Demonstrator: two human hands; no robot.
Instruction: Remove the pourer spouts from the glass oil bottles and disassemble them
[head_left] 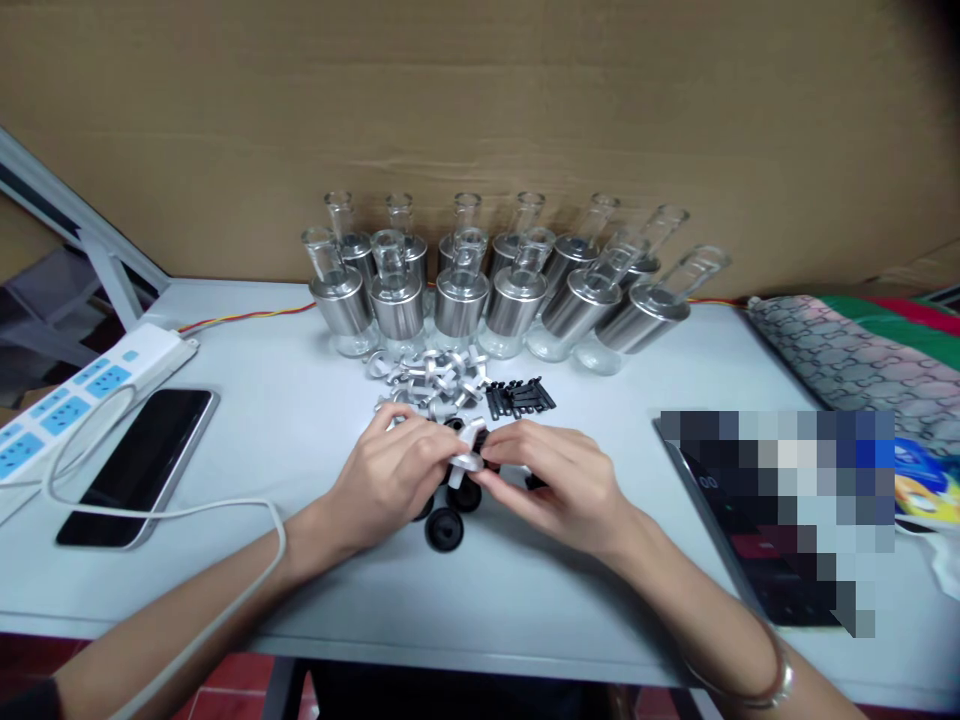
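My left hand (390,470) pinches a silver, flanged spout-like fitting (471,460) between thumb and fingers, above the middle of the table. From the right, my right hand (566,485) meets it, its fingertips closed on a small black part (487,448) against the fitting; the part is mostly hidden. Black round caps (445,529) lie below and partly under my hands. Just beyond my fingers is a pile of similar silver fittings (431,375). To its right lies a group of thin black sticks (520,397).
Two rows of long-necked glass bottles with metal sleeves (461,305) stand at the back. A power strip (82,400) and a phone (142,465) lie left; a white cable (217,508) crosses my left forearm. A partly blurred tablet-like device (720,520) lies right, near patterned fabric (847,350).
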